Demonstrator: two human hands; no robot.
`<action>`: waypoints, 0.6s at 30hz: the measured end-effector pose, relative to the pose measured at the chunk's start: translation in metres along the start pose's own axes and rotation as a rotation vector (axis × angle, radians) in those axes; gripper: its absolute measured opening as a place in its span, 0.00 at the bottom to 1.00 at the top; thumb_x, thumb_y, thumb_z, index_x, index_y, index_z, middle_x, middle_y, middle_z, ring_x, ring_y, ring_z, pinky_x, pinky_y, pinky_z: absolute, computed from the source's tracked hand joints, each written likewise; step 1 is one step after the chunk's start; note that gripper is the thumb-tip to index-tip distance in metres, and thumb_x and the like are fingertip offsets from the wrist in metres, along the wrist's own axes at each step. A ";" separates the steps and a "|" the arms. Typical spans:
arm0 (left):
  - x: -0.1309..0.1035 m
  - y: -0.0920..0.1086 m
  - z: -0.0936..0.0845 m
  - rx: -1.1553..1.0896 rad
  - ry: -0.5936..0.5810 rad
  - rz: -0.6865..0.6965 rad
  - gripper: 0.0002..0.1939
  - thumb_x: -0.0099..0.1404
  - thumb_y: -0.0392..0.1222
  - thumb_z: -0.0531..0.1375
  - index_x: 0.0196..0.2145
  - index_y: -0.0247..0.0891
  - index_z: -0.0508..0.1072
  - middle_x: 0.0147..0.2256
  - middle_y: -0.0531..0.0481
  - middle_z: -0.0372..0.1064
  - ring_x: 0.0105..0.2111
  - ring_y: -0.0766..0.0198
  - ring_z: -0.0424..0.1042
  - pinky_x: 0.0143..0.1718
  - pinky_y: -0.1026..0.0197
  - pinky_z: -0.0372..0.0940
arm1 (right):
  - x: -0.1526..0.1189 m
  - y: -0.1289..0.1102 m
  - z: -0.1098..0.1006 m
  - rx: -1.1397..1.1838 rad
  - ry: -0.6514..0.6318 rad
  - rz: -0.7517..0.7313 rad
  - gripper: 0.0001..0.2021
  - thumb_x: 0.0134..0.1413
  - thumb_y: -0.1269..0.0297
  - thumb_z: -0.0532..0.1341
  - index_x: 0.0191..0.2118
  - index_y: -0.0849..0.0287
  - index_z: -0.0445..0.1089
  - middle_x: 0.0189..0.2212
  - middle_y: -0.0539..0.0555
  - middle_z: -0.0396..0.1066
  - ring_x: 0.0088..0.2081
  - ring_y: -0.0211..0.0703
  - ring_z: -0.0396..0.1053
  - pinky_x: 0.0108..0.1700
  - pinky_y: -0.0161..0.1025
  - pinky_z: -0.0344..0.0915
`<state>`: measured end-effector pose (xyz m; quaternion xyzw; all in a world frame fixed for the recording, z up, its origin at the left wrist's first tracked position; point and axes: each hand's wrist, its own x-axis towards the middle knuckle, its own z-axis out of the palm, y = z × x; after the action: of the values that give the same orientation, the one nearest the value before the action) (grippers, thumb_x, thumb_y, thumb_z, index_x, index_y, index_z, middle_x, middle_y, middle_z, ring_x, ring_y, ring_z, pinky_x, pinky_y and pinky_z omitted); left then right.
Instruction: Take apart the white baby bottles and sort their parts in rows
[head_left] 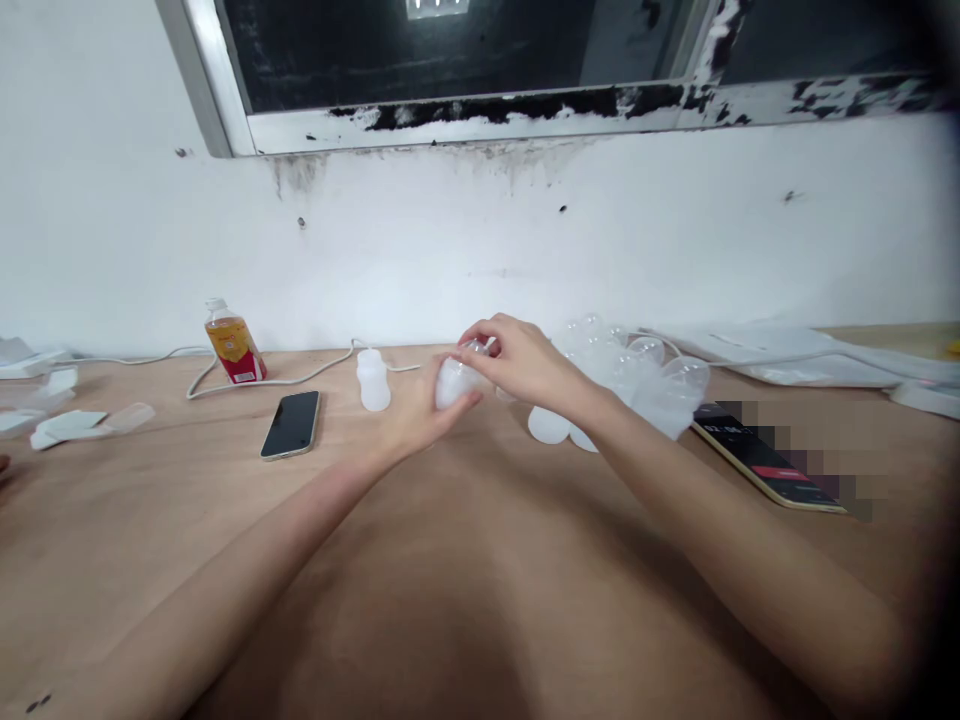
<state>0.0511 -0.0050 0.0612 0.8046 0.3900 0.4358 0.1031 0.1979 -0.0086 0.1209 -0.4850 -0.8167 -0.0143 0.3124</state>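
Note:
A rounded white container with a clear top (456,382) is between my two hands above the table. My left hand (429,408) is wrapped round its left and lower side. From the right, my right hand (510,352) has its fingers closed on the clear top; the fingertips partly cover it. A white waisted bottle (373,380) stands upright just left of my left hand. Beyond my right wrist lies a pile of clear domed and white rounded pieces (637,375), partly hidden by the forearm.
A wooden table (420,560) meets a white wall. To the left are a phone (291,424), a drink bottle (235,342), a white cable and white pieces (71,425). Part of another person's hand (4,463) shows at the left edge. A larger phone (765,455) lies right.

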 end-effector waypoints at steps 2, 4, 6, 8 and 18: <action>-0.003 -0.001 0.007 -0.014 -0.058 -0.102 0.21 0.55 0.50 0.54 0.43 0.34 0.62 0.34 0.45 0.67 0.34 0.57 0.67 0.35 0.57 0.61 | 0.001 0.000 0.008 0.022 -0.031 0.016 0.14 0.50 0.56 0.52 0.33 0.60 0.67 0.30 0.54 0.64 0.31 0.38 0.61 0.32 0.34 0.56; -0.005 -0.004 0.012 -0.024 -0.053 -0.153 0.19 0.55 0.50 0.54 0.41 0.34 0.63 0.32 0.46 0.67 0.31 0.58 0.67 0.32 0.58 0.61 | 0.002 0.002 0.016 0.036 -0.072 0.057 0.15 0.50 0.54 0.52 0.33 0.61 0.65 0.28 0.54 0.64 0.29 0.38 0.61 0.29 0.33 0.55; -0.006 -0.006 0.014 -0.032 -0.028 -0.172 0.19 0.55 0.50 0.54 0.41 0.34 0.63 0.31 0.47 0.67 0.30 0.59 0.67 0.28 0.60 0.60 | 0.002 0.004 0.022 0.099 -0.116 0.066 0.16 0.49 0.52 0.51 0.32 0.61 0.64 0.27 0.53 0.65 0.27 0.36 0.61 0.27 0.32 0.54; -0.006 -0.009 0.014 -0.034 -0.035 -0.165 0.21 0.55 0.52 0.54 0.41 0.34 0.64 0.29 0.48 0.67 0.28 0.60 0.67 0.27 0.62 0.59 | 0.002 0.007 0.026 0.195 -0.156 0.005 0.14 0.50 0.53 0.51 0.31 0.61 0.64 0.26 0.51 0.65 0.25 0.34 0.61 0.26 0.31 0.54; -0.005 -0.025 0.001 -0.441 -0.277 -0.251 0.22 0.51 0.52 0.57 0.41 0.37 0.64 0.27 0.51 0.66 0.23 0.66 0.66 0.23 0.64 0.61 | 0.004 0.026 0.051 0.615 -0.179 -0.086 0.14 0.51 0.54 0.49 0.32 0.60 0.61 0.21 0.46 0.60 0.16 0.29 0.58 0.19 0.29 0.55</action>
<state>0.0372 0.0086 0.0449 0.7600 0.3645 0.3797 0.3812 0.1919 0.0246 0.0746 -0.3323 -0.8268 0.2623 0.3704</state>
